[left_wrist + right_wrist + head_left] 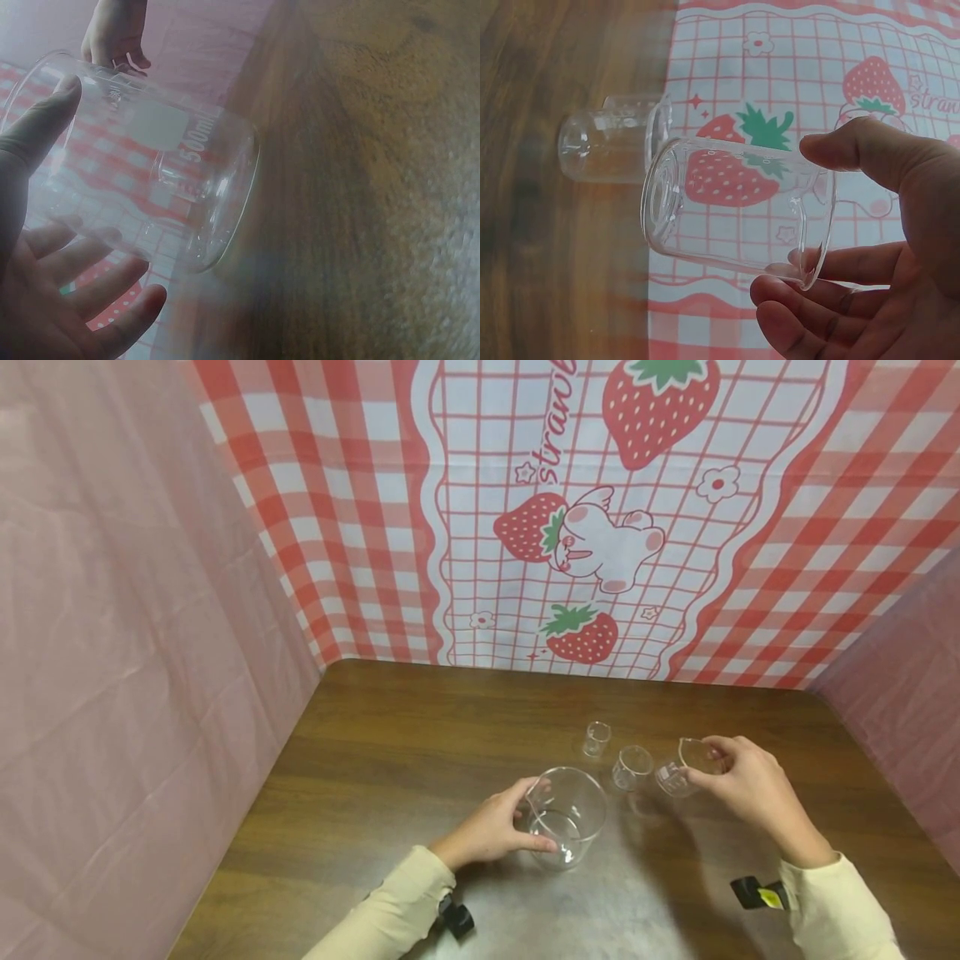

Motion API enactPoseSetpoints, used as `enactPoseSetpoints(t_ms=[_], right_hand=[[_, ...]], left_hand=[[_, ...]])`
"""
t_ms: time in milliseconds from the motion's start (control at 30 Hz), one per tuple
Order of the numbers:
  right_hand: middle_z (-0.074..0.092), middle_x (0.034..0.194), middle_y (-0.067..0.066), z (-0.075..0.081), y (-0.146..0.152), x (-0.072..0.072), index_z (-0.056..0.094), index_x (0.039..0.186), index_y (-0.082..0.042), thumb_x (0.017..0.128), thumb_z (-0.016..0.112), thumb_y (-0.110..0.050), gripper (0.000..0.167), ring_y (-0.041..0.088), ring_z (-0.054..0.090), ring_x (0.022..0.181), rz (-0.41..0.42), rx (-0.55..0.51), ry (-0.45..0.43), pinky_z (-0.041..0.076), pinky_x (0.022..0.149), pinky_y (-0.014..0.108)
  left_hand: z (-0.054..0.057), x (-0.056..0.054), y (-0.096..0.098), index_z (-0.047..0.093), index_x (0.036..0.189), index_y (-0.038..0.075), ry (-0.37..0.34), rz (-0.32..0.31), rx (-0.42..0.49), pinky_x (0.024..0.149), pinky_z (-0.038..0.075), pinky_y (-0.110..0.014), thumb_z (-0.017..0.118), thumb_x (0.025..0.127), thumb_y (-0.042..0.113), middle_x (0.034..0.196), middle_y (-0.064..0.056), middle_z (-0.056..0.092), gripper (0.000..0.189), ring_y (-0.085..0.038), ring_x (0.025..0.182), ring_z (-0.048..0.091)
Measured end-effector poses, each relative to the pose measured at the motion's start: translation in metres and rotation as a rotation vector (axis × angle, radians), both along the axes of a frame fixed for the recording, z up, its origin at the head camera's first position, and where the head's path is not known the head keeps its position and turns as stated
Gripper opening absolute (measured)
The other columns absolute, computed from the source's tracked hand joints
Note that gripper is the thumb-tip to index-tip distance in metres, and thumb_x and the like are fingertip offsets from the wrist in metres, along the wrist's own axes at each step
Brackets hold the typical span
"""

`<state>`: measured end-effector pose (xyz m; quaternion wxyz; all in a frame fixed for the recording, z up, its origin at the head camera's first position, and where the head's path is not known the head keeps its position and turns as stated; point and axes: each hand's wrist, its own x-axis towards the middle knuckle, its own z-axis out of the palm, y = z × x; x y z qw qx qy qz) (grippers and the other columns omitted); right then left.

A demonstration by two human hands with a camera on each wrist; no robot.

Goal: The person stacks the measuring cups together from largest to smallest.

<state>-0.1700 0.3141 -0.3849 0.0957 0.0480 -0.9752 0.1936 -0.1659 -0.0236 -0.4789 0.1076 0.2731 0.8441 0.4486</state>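
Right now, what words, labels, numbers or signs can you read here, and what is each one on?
"500ml", on the large beaker.
"strawb", on the strawberry-print cloth, cut off by the picture's edge.
Too small or blurred to read: the large beaker's other marks, the print on the medium beaker in the right hand, and any on the small beaker and the smallest beaker.
No brand can be read.

"500ml" on large glass beaker, cut-off "strawb" on checked cloth

Curves the left hand round the large beaker — thumb on its near side — and pinches with the right hand, right of it.
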Motion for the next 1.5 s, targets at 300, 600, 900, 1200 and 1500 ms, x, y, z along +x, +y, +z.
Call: enactPoseSetpoints(t_ms=[300,600,900,1200,1500], right_hand=[[0.059,0.078,0.007,0.010,-0.012,0.003,0.067,0.106,0.003,0.073,0.081,-0.030,0.049,0.013,0.050,0.069,0.030,-0.007,0.067,0.039,0.059,0.028],[0.059,0.078,0.005,0.017,-0.021,0.004,0.068,0.105,0.002,0.070,0.084,-0.028,0.049,0.006,0.048,0.068,0.052,-0.020,0.119,0.039,0.058,0.026],[0.059,0.077,0.004,0.020,-0.027,0.006,0.068,0.104,0.002,0.069,0.084,-0.027,0.048,0.005,0.049,0.067,0.068,-0.027,0.138,0.040,0.057,0.025],[0.059,0.079,0.004,0.023,-0.033,0.008,0.068,0.104,0.000,0.069,0.085,-0.027,0.048,0.001,0.047,0.067,0.089,-0.045,0.157,0.040,0.056,0.023],[0.059,0.079,0.004,0.026,-0.039,0.010,0.068,0.103,-0.002,0.068,0.087,-0.026,0.046,-0.002,0.045,0.066,0.107,-0.068,0.179,0.040,0.055,0.022]], left_hand=[[-0.001,0.000,0.000,0.042,0.144,0.014,0.001,-0.001,0.006,0.100,0.052,-0.029,0.083,0.075,0.037,0.144,-0.005,0.053,0.084,-0.022,0.122,0.059],[0.001,-0.002,-0.001,0.041,0.144,0.015,-0.005,0.001,0.010,0.099,0.052,-0.028,0.083,0.074,0.037,0.144,-0.005,0.053,0.084,-0.022,0.120,0.060],[0.000,-0.002,-0.002,0.041,0.144,0.014,-0.001,-0.003,0.014,0.100,0.052,-0.028,0.083,0.075,0.037,0.145,-0.005,0.052,0.084,-0.022,0.122,0.059],[-0.002,0.000,-0.001,0.041,0.144,0.014,-0.011,0.000,0.015,0.100,0.052,-0.029,0.083,0.075,0.038,0.145,-0.005,0.053,0.083,-0.022,0.122,0.059],[-0.001,0.000,-0.001,0.041,0.144,0.014,-0.007,-0.003,0.006,0.101,0.051,-0.030,0.082,0.075,0.038,0.145,-0.005,0.053,0.084,-0.022,0.121,0.060]])
